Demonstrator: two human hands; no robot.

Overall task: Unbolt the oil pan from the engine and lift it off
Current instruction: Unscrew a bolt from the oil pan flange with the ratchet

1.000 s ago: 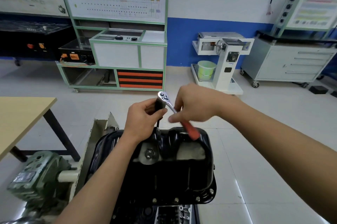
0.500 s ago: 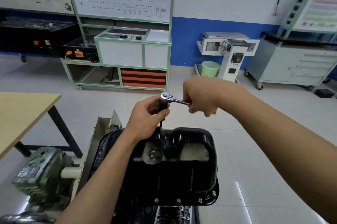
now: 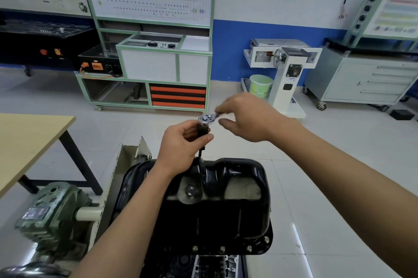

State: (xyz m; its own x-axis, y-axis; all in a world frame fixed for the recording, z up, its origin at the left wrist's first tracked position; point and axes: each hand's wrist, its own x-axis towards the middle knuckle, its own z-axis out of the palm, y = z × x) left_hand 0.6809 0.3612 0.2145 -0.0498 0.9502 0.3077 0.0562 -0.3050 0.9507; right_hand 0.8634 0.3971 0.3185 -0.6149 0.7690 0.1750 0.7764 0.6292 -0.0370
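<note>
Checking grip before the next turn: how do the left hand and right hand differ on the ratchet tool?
The left hand wraps the upright black extension under the ratchet head; the right hand pinches the handle, mostly hidden. The left hand sits lower, nearer the oil pan; the right hand higher, to the right. The left hand is sharp, the right hand blurred. Both hold one tool above the pan's far edge.

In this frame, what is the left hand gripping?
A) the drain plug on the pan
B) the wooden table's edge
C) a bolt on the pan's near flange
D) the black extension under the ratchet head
D: the left hand curls its fingers round the black extension just under the head of the ratchet, above the far edge of the oil pan; the right hand holds the ratchet's handle.
</note>
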